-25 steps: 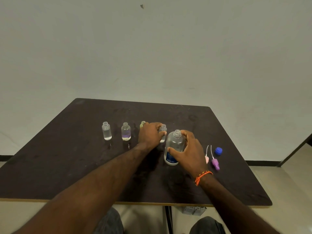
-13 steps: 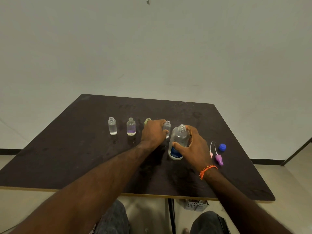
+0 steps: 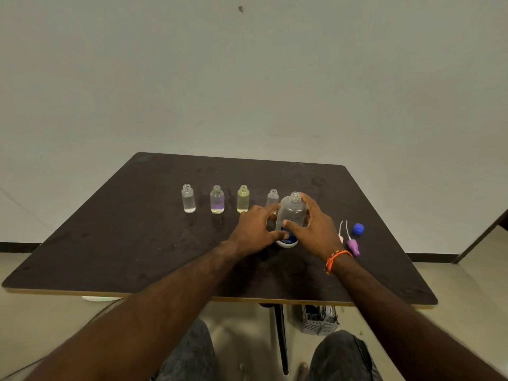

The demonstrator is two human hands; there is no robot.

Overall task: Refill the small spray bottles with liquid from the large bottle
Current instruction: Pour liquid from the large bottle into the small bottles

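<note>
The large clear bottle [image 3: 292, 213], uncapped with a blue label low down, stands upright on the dark table [image 3: 132, 243]. My right hand [image 3: 319, 229] wraps around its right side, thumb across the front. My left hand [image 3: 254, 229] lies just left of it with fingers spread, fingertips at the bottle's side, holding nothing I can make out. Several small uncapped bottles stand in a row behind: a clear one [image 3: 188, 199], a purple-tinted one [image 3: 217, 201], a yellowish one [image 3: 243, 199] and a small clear one [image 3: 272, 197] partly behind the large bottle.
To the right of my right hand lie a blue cap [image 3: 358, 228], a purple spray head [image 3: 353, 246] and a pink spray head [image 3: 341, 237] with their tubes. A grey basket [image 3: 319, 320] sits on the floor under the table, by its leg. My knees are below the near edge.
My left hand has let go of the fourth small bottle and drawn back beside the large bottle. The right hand has stayed on the large bottle.
</note>
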